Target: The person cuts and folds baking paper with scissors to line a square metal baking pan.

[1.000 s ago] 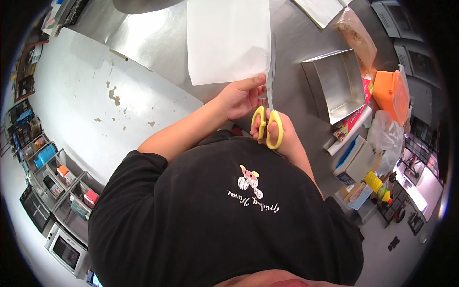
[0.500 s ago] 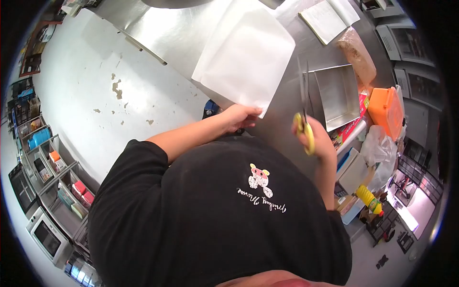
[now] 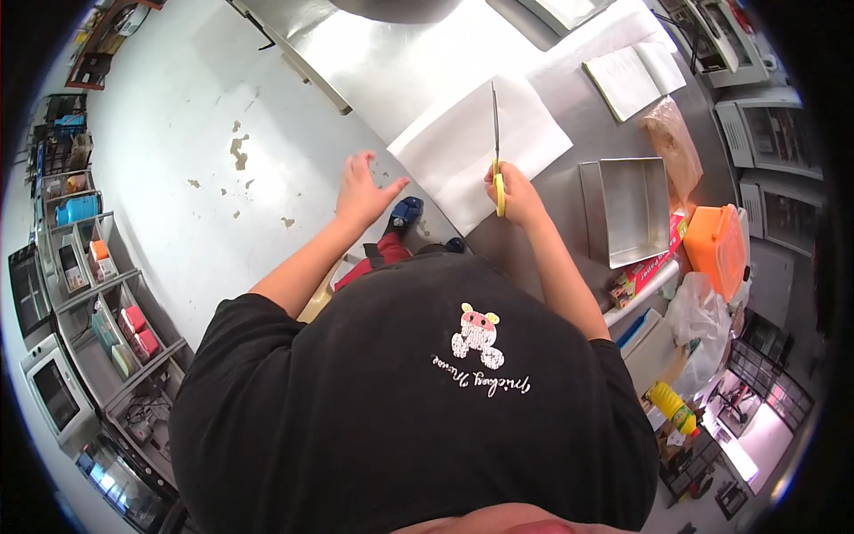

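Observation:
A sheet of white paper (image 3: 454,147) lies on the metal table, its near corner at the table's edge. My right hand (image 3: 519,198) is closed on the yellow handles of a pair of scissors (image 3: 496,133). Their long blades point away from me over the paper and look closed together. Left of the paper, my left hand (image 3: 363,190) is raised with its fingers apart, holding nothing. It does not touch the sheet. To the right of the scissors stands a rectangular metal baking pan (image 3: 636,214).
An open notebook (image 3: 627,82) and a plastic bag of brownish contents (image 3: 673,147) lie at the back right. By the pan are a red box (image 3: 647,271) and an orange container (image 3: 714,245). A yellow bottle (image 3: 673,408) stands lower right.
My left hand has let go of the paper's corner and moved left, its fingers spreading. My right hand has brought the scissors leftward over the sheet, which now lies flatter.

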Motion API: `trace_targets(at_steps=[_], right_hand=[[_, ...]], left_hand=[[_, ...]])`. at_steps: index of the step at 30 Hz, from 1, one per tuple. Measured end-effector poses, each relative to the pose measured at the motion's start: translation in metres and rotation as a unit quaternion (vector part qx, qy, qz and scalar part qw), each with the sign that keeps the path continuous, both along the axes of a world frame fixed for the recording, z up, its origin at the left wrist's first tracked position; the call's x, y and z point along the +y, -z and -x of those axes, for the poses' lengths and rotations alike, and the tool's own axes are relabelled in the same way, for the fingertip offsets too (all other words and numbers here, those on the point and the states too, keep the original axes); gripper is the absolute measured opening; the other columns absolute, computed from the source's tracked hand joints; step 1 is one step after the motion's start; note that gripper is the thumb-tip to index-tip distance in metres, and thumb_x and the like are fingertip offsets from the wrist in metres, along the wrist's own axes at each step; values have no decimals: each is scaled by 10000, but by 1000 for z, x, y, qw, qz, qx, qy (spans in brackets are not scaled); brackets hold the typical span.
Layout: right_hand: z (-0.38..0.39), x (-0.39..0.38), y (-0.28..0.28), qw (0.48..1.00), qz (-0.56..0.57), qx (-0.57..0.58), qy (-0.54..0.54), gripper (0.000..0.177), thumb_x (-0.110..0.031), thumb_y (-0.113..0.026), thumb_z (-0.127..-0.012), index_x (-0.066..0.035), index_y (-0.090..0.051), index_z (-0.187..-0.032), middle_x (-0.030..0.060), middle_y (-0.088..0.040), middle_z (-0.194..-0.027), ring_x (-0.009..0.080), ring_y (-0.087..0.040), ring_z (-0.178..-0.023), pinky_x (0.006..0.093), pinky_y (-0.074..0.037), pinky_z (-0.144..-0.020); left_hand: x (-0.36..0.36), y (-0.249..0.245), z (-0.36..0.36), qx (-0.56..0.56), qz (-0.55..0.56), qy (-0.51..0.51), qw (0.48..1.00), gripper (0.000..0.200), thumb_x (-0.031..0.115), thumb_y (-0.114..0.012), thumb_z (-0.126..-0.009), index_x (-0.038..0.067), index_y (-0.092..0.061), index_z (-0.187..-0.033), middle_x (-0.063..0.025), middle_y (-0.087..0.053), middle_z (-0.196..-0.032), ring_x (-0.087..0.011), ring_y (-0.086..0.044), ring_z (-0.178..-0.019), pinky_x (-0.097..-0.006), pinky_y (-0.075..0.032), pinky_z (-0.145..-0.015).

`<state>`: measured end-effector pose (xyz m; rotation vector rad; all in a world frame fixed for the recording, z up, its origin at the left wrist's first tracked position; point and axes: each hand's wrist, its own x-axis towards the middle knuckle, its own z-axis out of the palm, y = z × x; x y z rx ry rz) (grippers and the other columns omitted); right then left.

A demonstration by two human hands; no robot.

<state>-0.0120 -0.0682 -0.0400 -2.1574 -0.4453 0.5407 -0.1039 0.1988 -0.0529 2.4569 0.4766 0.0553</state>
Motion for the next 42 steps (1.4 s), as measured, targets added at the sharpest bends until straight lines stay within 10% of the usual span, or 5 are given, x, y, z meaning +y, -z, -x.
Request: trace_targets(at_steps=[4, 28, 32, 34, 42], right_hand=[[0, 8, 5, 999, 10, 30, 7, 260, -195, -611, -732, -39, -537, -927, 152, -576, -926, 300, -555, -832, 361, -451, -770], [-73, 156, -114, 916, -124, -375, 61, 254, 7, -643, -634, -40, -580, -876, 40, -629, -803, 246, -540, -797, 336, -450, -745], [-76, 151, -119, 904, -146, -398, 47, 288, 26, -681, -581, -56, -569, -833, 15, -637, -793, 246, -552, -797, 334, -456, -735], [-75, 147, -122, 896, -165, -411, 35, 292, 32, -679, -568, -59, -565, -821, 8, -636, -788, 239, -550, -790, 324, -459, -712], [-46, 102, -125, 915, -206, -346, 18, 317, -33, -696, -644, -28, -557, -929, 75, -566, -921, 193, -523, -825, 322, -443, -762]], left_hand=[[5, 1, -31, -240, -111, 23, 964, 618, 367, -766, -681, 62, -517, -1157, -144, -618, -972, -285, -548, -993, -391, -427, -864], [39, -130, -69, -224, 285, 127, 923, 313, 338, -599, -805, 44, -650, -899, -79, -629, -830, -217, -553, -746, -312, -436, -695], [44, -154, -46, -50, 488, 126, 862, 595, 572, -449, -880, 6, -602, -981, -56, -599, -834, -175, -512, -669, -294, -430, -621], [46, -173, -54, 298, 826, 38, 478, 606, 609, -418, -883, 40, -575, -1018, -17, -600, -826, -144, -554, -700, -316, -470, -662], [6, -144, -75, 227, 836, -124, 485, 141, 209, -651, -857, 117, -586, -940, 6, -589, -805, -102, -559, -720, -255, -515, -642]])
